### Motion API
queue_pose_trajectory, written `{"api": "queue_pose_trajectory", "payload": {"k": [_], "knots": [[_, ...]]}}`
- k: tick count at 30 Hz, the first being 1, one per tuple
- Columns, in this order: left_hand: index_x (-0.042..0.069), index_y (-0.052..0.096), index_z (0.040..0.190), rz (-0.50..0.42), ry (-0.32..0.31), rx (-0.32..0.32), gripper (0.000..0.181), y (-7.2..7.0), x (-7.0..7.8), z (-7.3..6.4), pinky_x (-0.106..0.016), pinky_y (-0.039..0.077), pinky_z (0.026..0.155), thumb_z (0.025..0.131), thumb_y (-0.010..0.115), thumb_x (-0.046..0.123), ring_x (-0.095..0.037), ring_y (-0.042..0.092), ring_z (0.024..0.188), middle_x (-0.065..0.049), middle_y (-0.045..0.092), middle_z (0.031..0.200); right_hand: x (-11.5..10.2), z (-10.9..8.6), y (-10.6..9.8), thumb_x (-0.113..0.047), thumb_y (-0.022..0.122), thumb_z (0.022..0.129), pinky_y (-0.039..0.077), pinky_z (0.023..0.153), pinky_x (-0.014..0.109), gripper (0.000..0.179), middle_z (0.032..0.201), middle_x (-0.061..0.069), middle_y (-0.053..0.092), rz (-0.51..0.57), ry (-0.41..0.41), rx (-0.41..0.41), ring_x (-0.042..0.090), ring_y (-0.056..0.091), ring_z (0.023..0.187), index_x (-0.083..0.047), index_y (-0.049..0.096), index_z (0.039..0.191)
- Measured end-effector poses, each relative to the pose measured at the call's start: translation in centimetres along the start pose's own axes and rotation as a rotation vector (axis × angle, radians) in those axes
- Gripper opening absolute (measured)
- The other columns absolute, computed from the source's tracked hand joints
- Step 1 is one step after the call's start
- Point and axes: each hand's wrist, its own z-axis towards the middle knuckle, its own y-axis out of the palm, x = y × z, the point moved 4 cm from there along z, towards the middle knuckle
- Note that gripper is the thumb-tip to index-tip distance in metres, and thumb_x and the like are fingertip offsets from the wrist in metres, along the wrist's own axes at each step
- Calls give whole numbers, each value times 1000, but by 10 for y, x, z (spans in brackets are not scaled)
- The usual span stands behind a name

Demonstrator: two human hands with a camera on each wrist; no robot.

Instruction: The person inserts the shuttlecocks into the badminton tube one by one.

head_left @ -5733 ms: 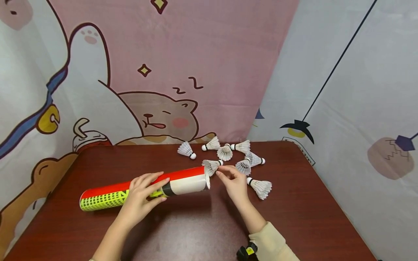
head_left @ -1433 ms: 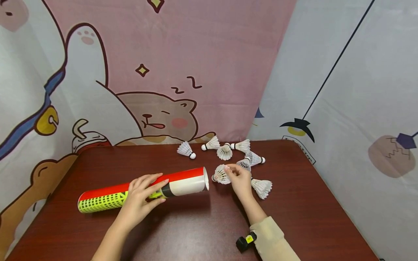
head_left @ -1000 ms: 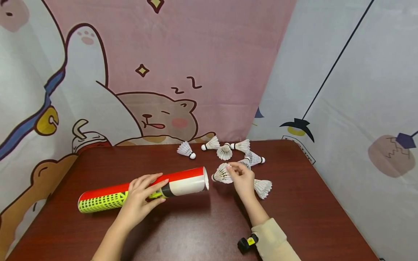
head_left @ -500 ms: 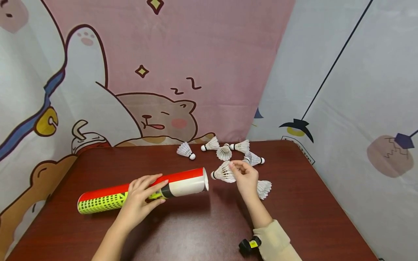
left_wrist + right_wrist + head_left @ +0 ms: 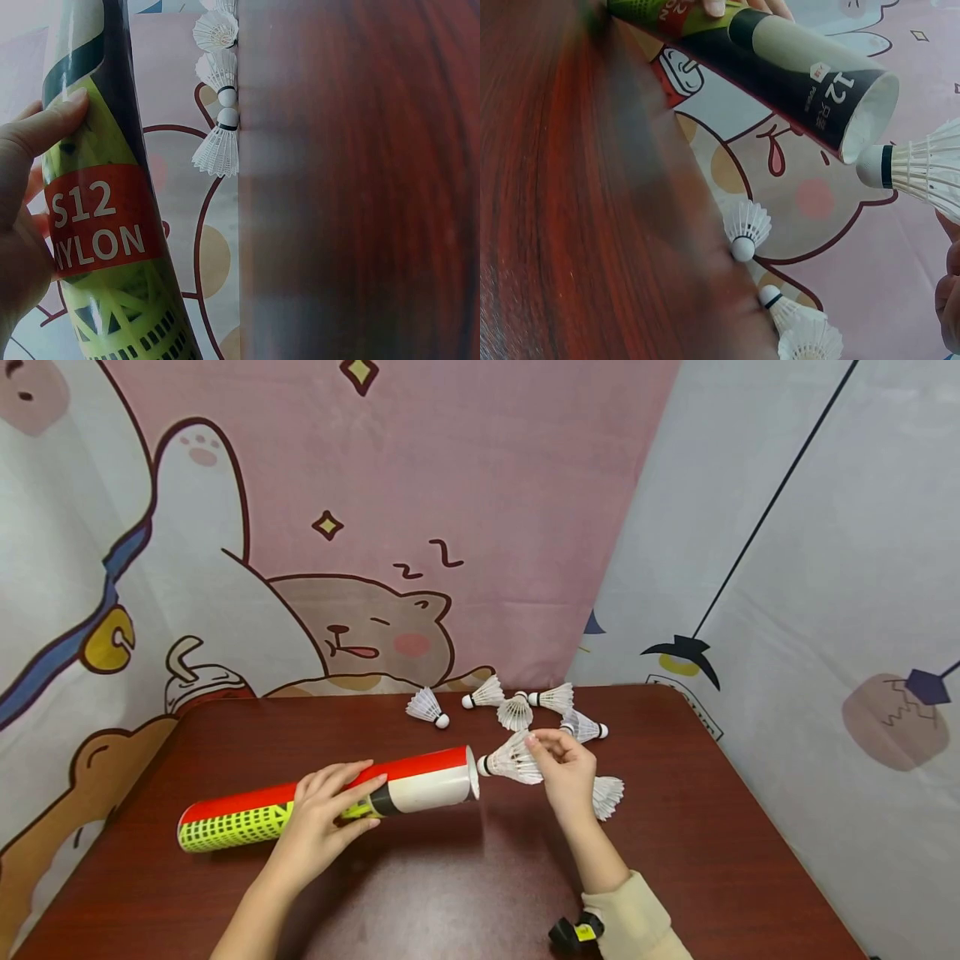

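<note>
My left hand [image 5: 322, 810] grips the middle of a red, white and yellow-green shuttlecock tube [image 5: 431, 783], held tilted with its mouth to the right. In the right wrist view the tube's round mouth [image 5: 874, 116] faces the lens side, and its inside looks white. Between thumb and fingertips, my right hand [image 5: 568, 777] pinches a white shuttlecock [image 5: 516, 758] by its feather skirt. Its cork [image 5: 872, 166] points left, right at the tube's rim; whether they touch I cannot tell. The left wrist view shows "S12 NYLON" on the tube [image 5: 105, 217].
Several shuttlecocks lie along the back of the brown table [image 5: 420, 893]: one alone at the left [image 5: 427, 707], others grouped beyond my right hand. Another shuttlecock [image 5: 608, 797] is partly hidden behind that hand. A cartoon-printed cloth [image 5: 495, 527] hangs behind the table.
Earlier the shuttlecock's skirt faced the tube mouth; it has been turned so the cork leads. In the last half second it moved slightly left to the rim. The left hand and tube stay nearly still.
</note>
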Motion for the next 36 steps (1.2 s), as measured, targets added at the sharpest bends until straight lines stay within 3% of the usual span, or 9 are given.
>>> {"api": "queue_pose_trajectory", "payload": {"k": [5, 21, 30, 36], "knots": [[24, 63, 129, 0, -4, -5, 71, 0, 0, -1, -58, 24, 93, 63, 88, 12, -30, 45, 118, -3, 54, 133, -2, -5, 6, 11, 67, 83, 40, 52, 16, 7, 70, -3, 66, 19, 22, -30, 2, 52, 58, 15, 65, 88], [24, 63, 129, 3, -5, -12, 72, 1, 0, 0, -58, 24, 93, 63, 88, 11, -30, 45, 119, -3, 53, 134, 4, -16, 17, 12, 67, 82, 44, 56, 17, 6, 74, 16, 67, 62, 77, -78, 3, 55, 62, 15, 64, 87], [25, 63, 128, 3, -1, -8, 71, 2, 0, -1, -57, 25, 93, 64, 88, 12, -29, 45, 118, -2, 54, 133, 6, -21, 23, 13, 66, 82, 38, 50, 16, 6, 71, 9, 66, 79, 91, -131, 3, 48, 55, 15, 63, 88], [25, 63, 128, 3, -4, -8, 70, 1, 0, 0, -58, 24, 93, 64, 88, 13, -29, 45, 118, -2, 54, 133, 7, -22, 25, 11, 68, 82, 40, 52, 16, 6, 74, 15, 67, 56, 99, -143, 5, 51, 57, 14, 65, 86]]}}
